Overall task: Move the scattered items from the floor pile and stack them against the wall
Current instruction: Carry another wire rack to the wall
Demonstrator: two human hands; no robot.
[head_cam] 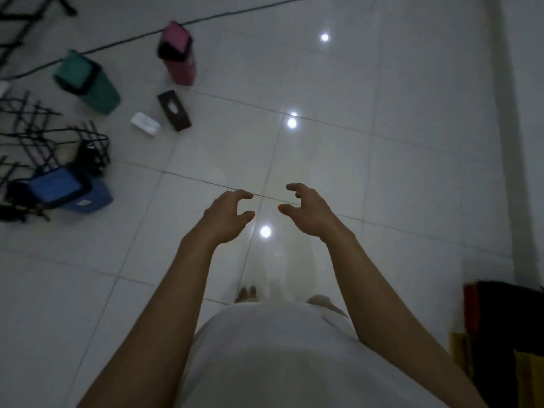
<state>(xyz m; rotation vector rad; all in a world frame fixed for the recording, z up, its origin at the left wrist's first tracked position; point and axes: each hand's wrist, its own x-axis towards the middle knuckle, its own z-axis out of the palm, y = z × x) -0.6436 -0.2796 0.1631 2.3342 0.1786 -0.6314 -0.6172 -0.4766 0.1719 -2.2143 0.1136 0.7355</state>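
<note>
Scattered items sit at the upper left of the frame: 3 fabric boxes, green (88, 82), pink (178, 54) and blue (63, 191), a dark brown tissue box (174, 111) and black wire racks (44, 136); our left hand (225, 214) and right hand (309, 210) hover mid-frame, fingers loosely curled, holding nothing; a black cable (123, 41) behind the pile could snag a foot, we judge; bare white tiled floor (397, 187) runs right toward the wall (527, 113).

Black wire racks (35, 134) run off the left edge, shape unclear. Blue bin (63, 189) partly behind the wire. Small white box (145, 123): markings too blurred to read. Dark rug (509, 334) cut by the right edge.
</note>
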